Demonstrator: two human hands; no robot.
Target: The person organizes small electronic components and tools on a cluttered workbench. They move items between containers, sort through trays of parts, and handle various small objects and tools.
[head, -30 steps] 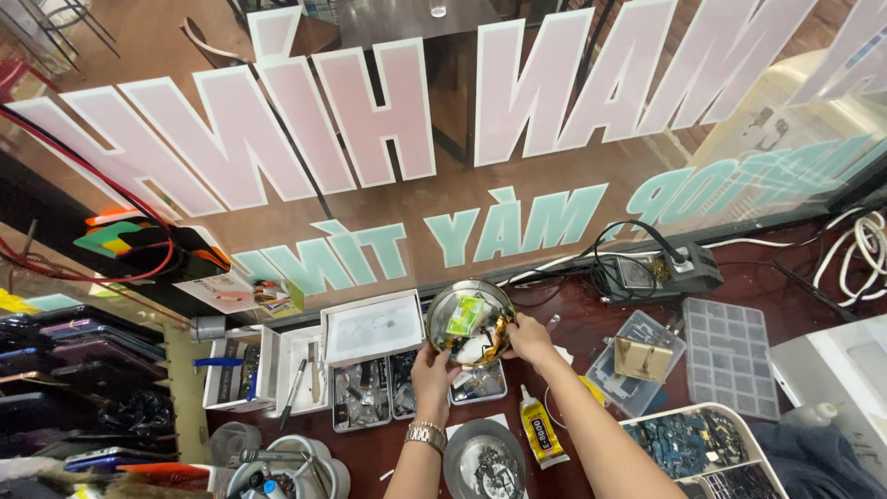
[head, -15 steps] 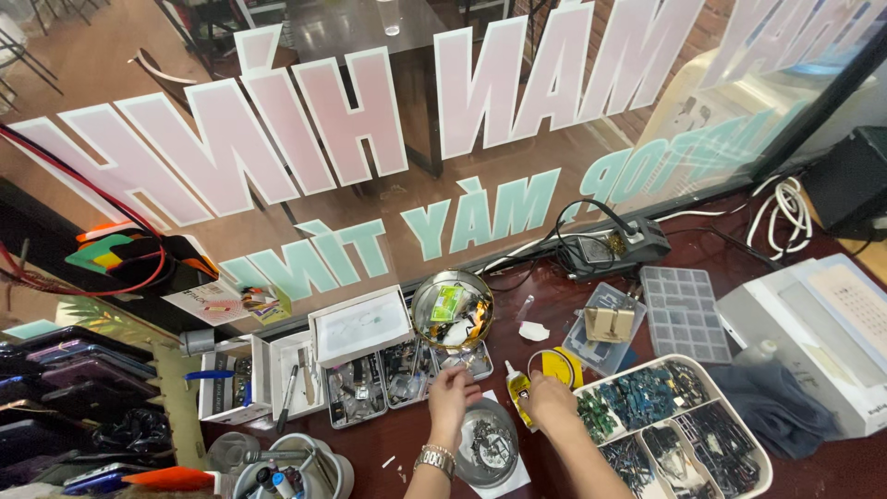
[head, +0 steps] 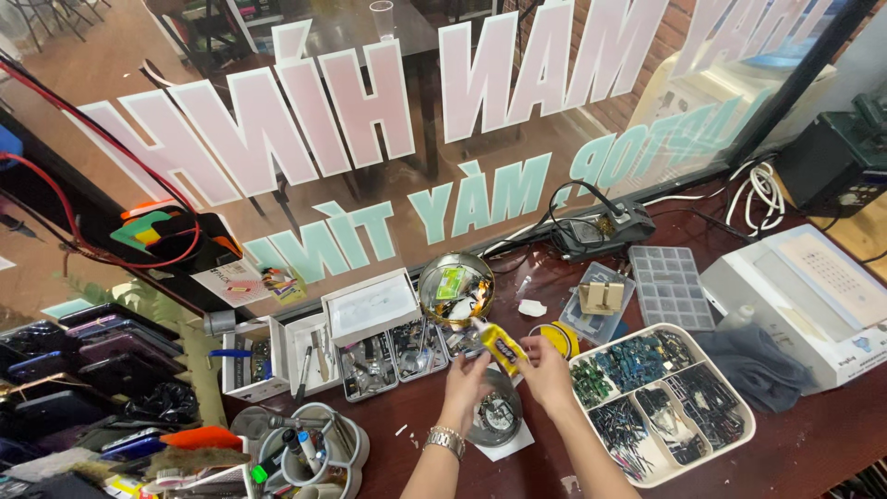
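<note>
Glue tube (head: 500,345), yellow, tilted, nozzle toward 10 o'clock, held above the worktop (head: 813,444) at centre. Right hand (head: 545,370): grip clamped on the tube's lower end. Left hand (head: 467,374): fingers closed at the nozzle end, touching it. Round dish (head: 497,418) directly below the hands. Metal bowl (head: 455,288) at 12 o'clock of the tube. Parts tray (head: 739,434) at 3 o'clock.
</note>
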